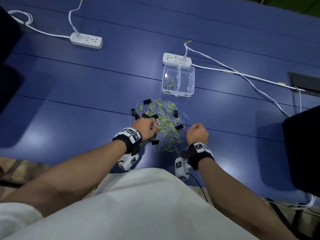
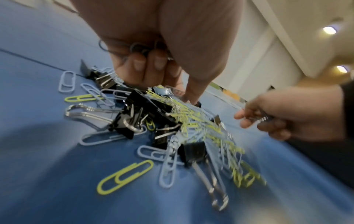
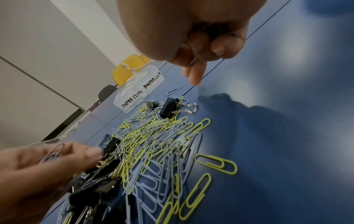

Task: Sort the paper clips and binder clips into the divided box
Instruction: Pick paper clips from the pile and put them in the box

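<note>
Nearest, both hands sit at the pile's near edge: the left hand [image 1: 146, 127] curls over a small bunch of paper clips [image 2: 134, 48], and the right hand [image 1: 198, 133] is fisted, apparently also on a few clips, though blur hides them. Between them, most of the pile [image 1: 161, 125] of paper clips and black binder clips [image 1: 147, 101] lies unsorted on the table [image 1: 69, 94]. Beyond, the divided box [image 1: 178, 79] holds some paper clips in its left compartment; its right one looks empty.
</note>
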### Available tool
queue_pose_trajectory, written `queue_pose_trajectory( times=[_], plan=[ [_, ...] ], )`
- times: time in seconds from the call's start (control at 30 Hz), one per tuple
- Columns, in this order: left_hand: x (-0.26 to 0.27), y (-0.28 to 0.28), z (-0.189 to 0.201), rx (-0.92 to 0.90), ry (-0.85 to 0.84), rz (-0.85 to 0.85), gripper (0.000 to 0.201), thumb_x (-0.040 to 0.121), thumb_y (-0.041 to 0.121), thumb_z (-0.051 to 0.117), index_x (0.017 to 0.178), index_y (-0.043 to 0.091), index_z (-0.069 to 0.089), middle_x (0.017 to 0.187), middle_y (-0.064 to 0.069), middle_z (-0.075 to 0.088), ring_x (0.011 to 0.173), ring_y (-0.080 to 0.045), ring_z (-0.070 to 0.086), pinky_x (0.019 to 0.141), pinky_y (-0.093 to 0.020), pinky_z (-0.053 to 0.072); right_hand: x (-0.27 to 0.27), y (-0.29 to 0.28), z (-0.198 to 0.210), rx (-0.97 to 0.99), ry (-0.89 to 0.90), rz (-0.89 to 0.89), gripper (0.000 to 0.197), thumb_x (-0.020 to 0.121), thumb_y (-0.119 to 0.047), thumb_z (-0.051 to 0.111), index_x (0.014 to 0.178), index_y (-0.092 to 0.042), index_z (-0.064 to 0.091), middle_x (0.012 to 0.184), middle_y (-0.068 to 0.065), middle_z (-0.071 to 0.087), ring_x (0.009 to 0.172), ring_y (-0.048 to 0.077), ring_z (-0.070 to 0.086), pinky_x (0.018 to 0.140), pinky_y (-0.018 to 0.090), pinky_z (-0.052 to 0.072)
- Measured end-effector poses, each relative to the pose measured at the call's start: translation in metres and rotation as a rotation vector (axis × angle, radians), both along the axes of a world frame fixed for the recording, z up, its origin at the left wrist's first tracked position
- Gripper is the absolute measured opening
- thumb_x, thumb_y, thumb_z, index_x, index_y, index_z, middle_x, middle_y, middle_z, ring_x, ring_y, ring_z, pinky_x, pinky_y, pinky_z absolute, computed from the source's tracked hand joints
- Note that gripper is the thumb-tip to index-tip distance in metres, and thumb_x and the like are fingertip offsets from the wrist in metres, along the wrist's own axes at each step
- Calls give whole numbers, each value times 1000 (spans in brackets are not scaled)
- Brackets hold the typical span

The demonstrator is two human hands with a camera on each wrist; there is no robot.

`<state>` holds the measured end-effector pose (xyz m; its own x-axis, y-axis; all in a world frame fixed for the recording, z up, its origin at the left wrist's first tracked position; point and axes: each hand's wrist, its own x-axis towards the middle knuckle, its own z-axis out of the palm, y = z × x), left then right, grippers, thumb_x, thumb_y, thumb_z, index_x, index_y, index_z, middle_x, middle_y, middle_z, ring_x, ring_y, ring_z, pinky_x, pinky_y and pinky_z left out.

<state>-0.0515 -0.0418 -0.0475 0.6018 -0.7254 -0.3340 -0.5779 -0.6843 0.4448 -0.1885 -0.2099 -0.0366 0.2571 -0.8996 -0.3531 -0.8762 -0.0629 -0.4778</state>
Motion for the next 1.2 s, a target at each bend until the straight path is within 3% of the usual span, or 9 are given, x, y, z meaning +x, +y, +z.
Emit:
queue_pose_trajectory(
  times=[0.1,0.23,0.33,0.43,0.53,0.73,0.9,1.07,1.2],
  plan=[
    [5,1,3,-69,200,117,26,95,44,44,87,19,49,74,-2,59,69,-21,55,63,-29,38,7,-7,1,55,-84,29,33,97,-20,33,99,1,60,103,25,62,95,39,55,69,35,32],
    [9,2,12,-160,317,165,23,98,31,39,82,15,39,69,0,44,67,-21,43,63,-31,33,21,-11,1,169,-130,69,37,93,-31,35,67,-7,47,81,14,56,80,31,49,69,35,35],
    [10,5,16,-183,340,157,21,98,29,35,78,20,36,68,4,45,64,-18,42,65,-31,35,29,-6,1,122,-40,230,23,84,-40,56,86,-17,57,82,4,60,81,30,58,70,32,47],
    [12,8,17,-185,373,163,20,99,28,33,82,18,39,73,4,48,66,-16,43,67,-31,37,35,2,-2,0,139,412,41,83,-44,63,112,-18,54,102,9,63,93,32,62,76,37,49],
    [13,10,18,-159,380,186,22,95,34,32,77,22,37,77,0,50,70,-17,46,70,-33,40,39,11,-5,-42,218,461,51,84,-46,64,122,-16,53,121,13,49,101,36,60,83,42,48],
    [22,13,21,-108,386,264,33,82,47,26,82,19,43,92,-10,62,84,-26,55,81,-36,45,44,20,-5,-113,246,572,26,93,-31,55,106,-10,63,115,15,55,93,36,64,79,43,51],
    [28,10,26,-102,387,299,23,97,31,34,87,14,46,76,2,52,76,-21,49,71,-31,38,40,17,-5,-124,202,566,17,90,-17,46,96,-7,59,96,14,63,86,34,64,72,38,50],
    [34,0,30,-103,406,311,20,96,28,37,90,13,48,81,-4,52,74,-20,47,65,-29,35,29,8,-5,-12,80,502,15,88,-22,49,86,-15,63,79,10,63,72,31,58,67,32,48],
    [45,-15,39,-118,445,355,27,87,40,35,87,17,48,80,-2,52,72,-20,46,67,-31,36,28,2,-5,71,-30,431,12,86,-30,54,84,-23,64,77,4,66,72,24,62,68,28,52]
  ],
)
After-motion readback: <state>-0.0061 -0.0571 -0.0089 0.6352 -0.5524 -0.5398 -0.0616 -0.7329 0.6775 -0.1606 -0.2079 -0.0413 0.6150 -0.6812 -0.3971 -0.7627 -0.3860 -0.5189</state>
